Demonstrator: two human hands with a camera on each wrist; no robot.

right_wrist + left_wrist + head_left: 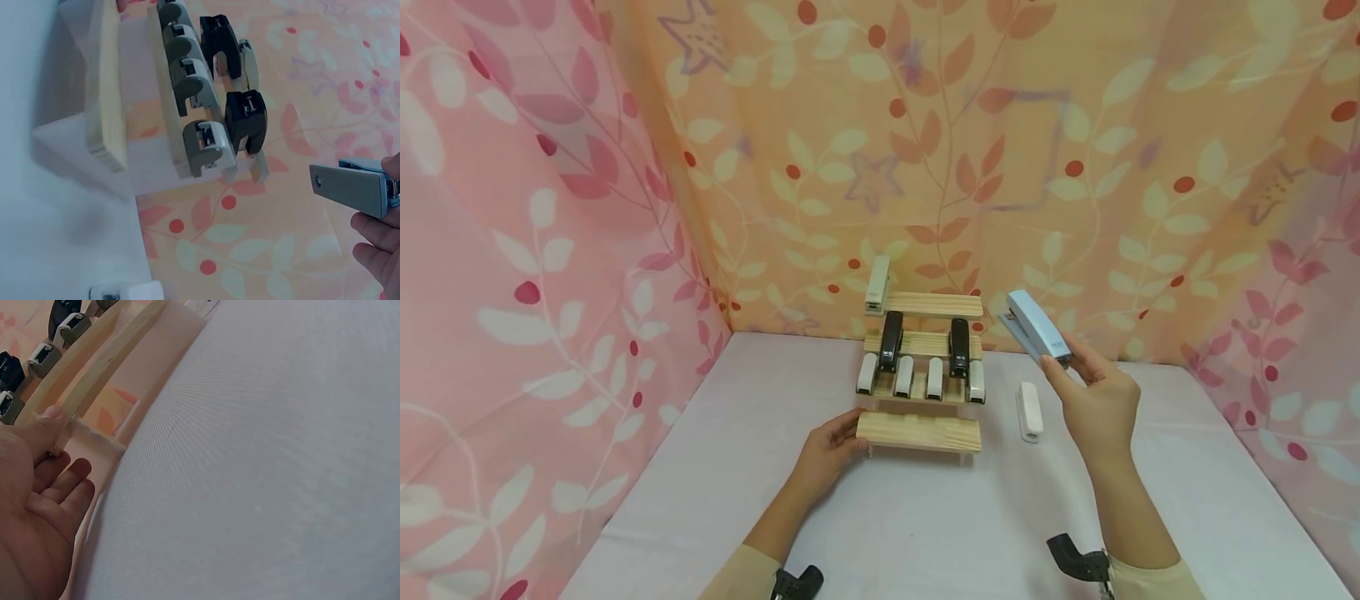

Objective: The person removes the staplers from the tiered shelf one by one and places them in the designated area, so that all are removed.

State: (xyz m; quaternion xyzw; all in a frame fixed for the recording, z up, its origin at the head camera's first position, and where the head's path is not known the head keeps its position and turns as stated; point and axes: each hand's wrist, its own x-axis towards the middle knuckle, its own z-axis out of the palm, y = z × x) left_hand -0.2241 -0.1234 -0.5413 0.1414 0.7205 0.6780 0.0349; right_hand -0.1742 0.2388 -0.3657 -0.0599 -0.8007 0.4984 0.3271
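My right hand (pixel 1102 406) holds a light blue stapler (pixel 1040 323) by its rear end, raised to the right of a stepped wooden rack (pixel 917 432). In the right wrist view the stapler (pixel 353 189) shows its underside, with the fingers (pixel 375 232) close about one end. The left hand (pixel 826 454) grips the left end of the rack's lowest shelf. Its thumb (pixel 52 412) lies on the board's edge in the left wrist view, other fingers curled below. A white stapler (pixel 1030 411) lies on the table between the rack and my right hand.
On the rack's top shelf stands a pale green stapler (pixel 877 285). Two black staplers, one on the left (pixel 891 342) and one on the right (pixel 959 347), occupy the tier below. Several small white staplers (pixel 935 377) line the third tier. Patterned curtains (pixel 820 208) enclose the white table (pixel 715 433).
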